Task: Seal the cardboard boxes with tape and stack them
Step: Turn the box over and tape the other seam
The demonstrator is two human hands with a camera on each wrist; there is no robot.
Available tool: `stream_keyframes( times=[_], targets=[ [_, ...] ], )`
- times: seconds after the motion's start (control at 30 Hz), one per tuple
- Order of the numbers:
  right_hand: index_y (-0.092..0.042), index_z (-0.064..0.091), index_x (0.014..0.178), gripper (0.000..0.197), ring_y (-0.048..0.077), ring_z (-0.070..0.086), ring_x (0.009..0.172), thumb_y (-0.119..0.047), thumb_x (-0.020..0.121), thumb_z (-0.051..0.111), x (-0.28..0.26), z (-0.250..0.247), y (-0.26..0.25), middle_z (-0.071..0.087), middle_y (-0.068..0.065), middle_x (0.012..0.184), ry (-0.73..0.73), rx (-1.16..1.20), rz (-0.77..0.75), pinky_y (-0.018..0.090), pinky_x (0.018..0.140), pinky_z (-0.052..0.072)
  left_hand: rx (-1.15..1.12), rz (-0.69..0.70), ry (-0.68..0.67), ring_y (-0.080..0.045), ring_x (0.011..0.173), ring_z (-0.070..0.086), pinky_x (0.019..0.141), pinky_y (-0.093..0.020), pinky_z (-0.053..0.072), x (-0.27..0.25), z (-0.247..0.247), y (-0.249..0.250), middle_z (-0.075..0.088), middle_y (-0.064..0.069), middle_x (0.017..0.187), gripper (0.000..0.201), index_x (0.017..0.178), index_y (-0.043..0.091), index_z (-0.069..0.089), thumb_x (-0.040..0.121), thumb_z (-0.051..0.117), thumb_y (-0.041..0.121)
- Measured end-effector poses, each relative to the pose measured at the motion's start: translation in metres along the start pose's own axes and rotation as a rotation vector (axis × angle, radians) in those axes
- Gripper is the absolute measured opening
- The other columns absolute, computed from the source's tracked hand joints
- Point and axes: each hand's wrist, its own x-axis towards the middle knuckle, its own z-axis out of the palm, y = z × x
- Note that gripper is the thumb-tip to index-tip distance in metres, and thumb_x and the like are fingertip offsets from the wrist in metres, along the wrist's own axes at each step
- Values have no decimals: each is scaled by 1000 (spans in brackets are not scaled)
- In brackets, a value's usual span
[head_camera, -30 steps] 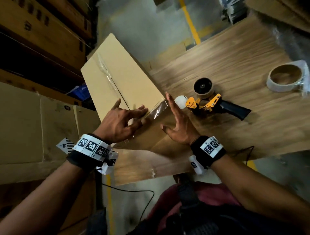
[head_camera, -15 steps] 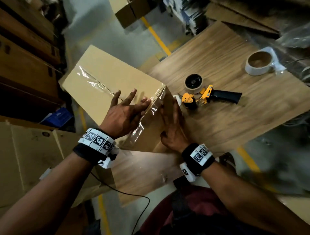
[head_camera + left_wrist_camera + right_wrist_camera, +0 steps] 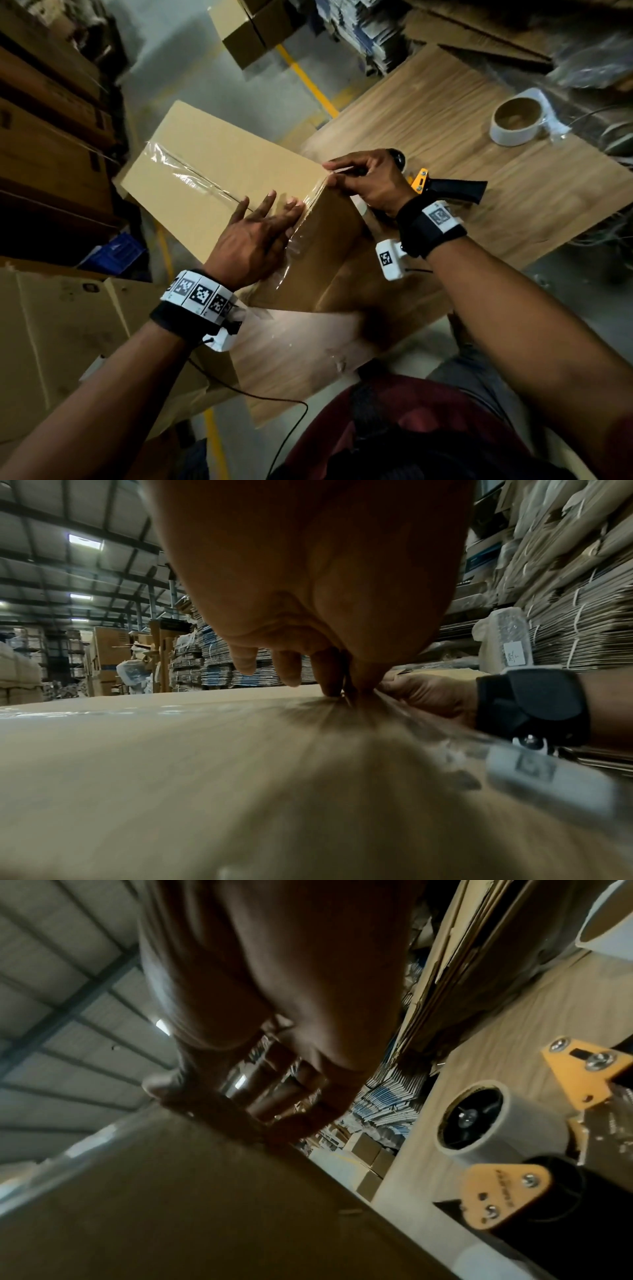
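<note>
the wooden table (image 3: 455,144) lies under both hands and reaches far to the right of them. on it stands the cardboard box (image 3: 219,161), the task's thing, directly below the left hand and to the left of the right hand, with one end hanging past the table edge. a strip of clear tape (image 3: 191,178) runs along its top seam, away from the left hand, and folds down over the near side under that hand.

compared with half a second ago, the right hand (image 3: 370,185) has left the near side of the box and has gone up to the top corner. there it touches the edge with bent fingers; maybe it pinches the tape end, but the wrist view is dark and i cannot tell this surely. the left hand (image 3: 253,240) stays flat, fingers straight and a little spread, and presses the tape at the edge where the top meets the side. one second ago the tape end was loose between the hands; now it lies on the cardboard. i judge that the seal of this box is almost ready, and the stacking is not yet begun.

the tape dispenser (image 3: 448,188) lies just behind the right wrist, untouched. a white tape roll (image 3: 513,126) stands well beyond the right hand.
</note>
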Motion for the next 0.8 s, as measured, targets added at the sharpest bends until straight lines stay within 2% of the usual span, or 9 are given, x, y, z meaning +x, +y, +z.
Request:
stream_keyframes(
  times=[0.13, 0.23, 0.33, 0.4, 0.47, 0.5, 0.57, 0.7, 0.8],
  targets=[
    [1, 76, 112, 36, 13, 75, 82, -3, 78, 87, 5, -1, 9, 79, 4, 94, -21, -34, -27, 34, 77, 64, -18, -11, 3, -25, 157, 15, 125, -64, 14, 0, 0, 1, 37, 6, 164, 55, 162, 29, 35, 108, 29, 39],
    [-9, 78, 111, 38, 11, 76, 86, -15, 76, 91, 9, -8, 9, 79, -1, 101, -44, -212, -95, 34, 79, 64, -31, -12, -5, -24, 157, 14, 125, -64, 15, 0, -1, 0, 34, 11, 164, 54, 162, 29, 35, 109, 30, 39],
    [-20, 71, 128, 59, 15, 75, 95, -22, 73, 92, 9, -18, 8, 76, -4, 114, -164, -386, -132, 42, 83, 63, -111, -33, -38, -22, 156, 17, 126, -55, 23, 0, -7, -6, 31, 16, 161, 53, 160, 30, 39, 108, 35, 37],
    [-31, 51, 151, 92, 19, 65, 120, -37, 69, 93, 2, -27, 14, 58, -4, 147, -264, -634, -229, 44, 95, 59, -179, -106, 23, -21, 151, 34, 118, -48, 40, -7, -14, -9, 43, 4, 158, 52, 155, 32, 48, 104, 41, 34],
    [-38, 27, 162, 111, 26, 39, 148, -63, 71, 85, -3, -28, 17, 18, -5, 169, -295, -802, -341, 44, 114, 45, -206, -195, 161, -19, 128, 61, 102, -37, 52, -18, -22, -10, 58, -7, 148, 43, 148, 36, 57, 106, 50, 33],
    [-40, 23, 162, 107, 28, 30, 153, -73, 75, 75, -4, -22, 15, 5, -2, 172, -276, -833, -396, 46, 117, 40, -215, -234, 206, -16, 113, 66, 95, -29, 51, -26, -22, -10, 62, -6, 144, 38, 144, 37, 61, 106, 56, 31],
    [-40, 33, 159, 83, 31, 23, 155, -77, 88, 56, -3, -1, 9, 4, 8, 173, -258, -895, -554, 52, 119, 35, -216, -259, 255, -13, 105, 68, 86, -23, 49, -48, -12, -11, 65, -1, 140, 36, 140, 36, 65, 105, 60, 26],
    [-28, 61, 144, 64, 45, 27, 152, -68, 95, 50, -6, 30, 22, 37, 19, 162, -245, -1019, -775, 56, 117, 35, -329, -293, 270, 17, 131, 46, 110, -24, 46, -94, 11, -17, 58, 14, 143, 38, 140, 33, 63, 107, 55, 15],
    [-31, 47, 153, 76, 43, 17, 155, -66, 88, 62, -11, 26, 26, 29, 16, 166, -202, -1155, -776, 60, 121, 20, -346, -214, 173, 9, 148, 31, 125, -24, 27, -118, 23, -29, 47, 9, 157, 71, 149, 25, 55, 91, 50, -17]
  ],
)
